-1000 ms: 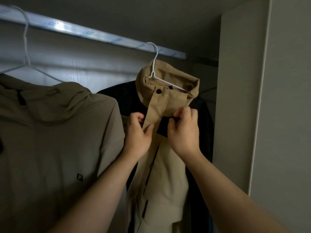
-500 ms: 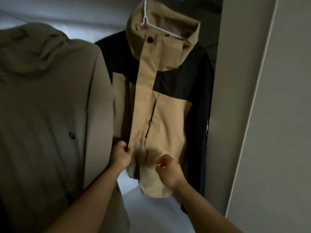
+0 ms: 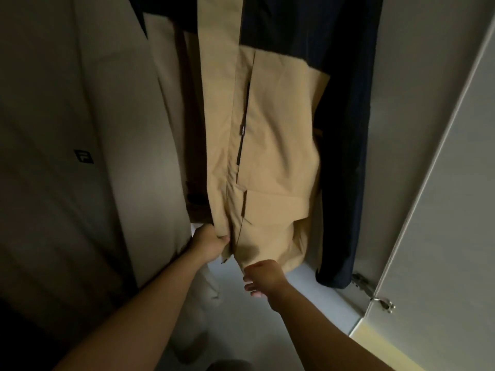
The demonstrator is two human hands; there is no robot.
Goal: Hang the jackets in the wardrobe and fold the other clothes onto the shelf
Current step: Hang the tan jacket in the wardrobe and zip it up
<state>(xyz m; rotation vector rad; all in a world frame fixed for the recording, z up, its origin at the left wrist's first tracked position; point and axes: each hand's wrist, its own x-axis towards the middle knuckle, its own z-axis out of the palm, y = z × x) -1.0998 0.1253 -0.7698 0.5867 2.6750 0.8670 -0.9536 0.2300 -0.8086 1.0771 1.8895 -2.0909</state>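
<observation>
tan-and-navy jacket (image 3: 270, 145) hanging, front toward camera | left hand (image 3: 210, 242) pinches its front flap at the hem | right hand (image 3: 263, 277) just below that hem; fingers relaxed (contact unclear) | grey jacket (image 3: 80, 135) beside it, left; wardrobe door (image 3: 442, 183) right

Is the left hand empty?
No, the left hand grips the lower front edge of the hanging tan jacket.
</observation>
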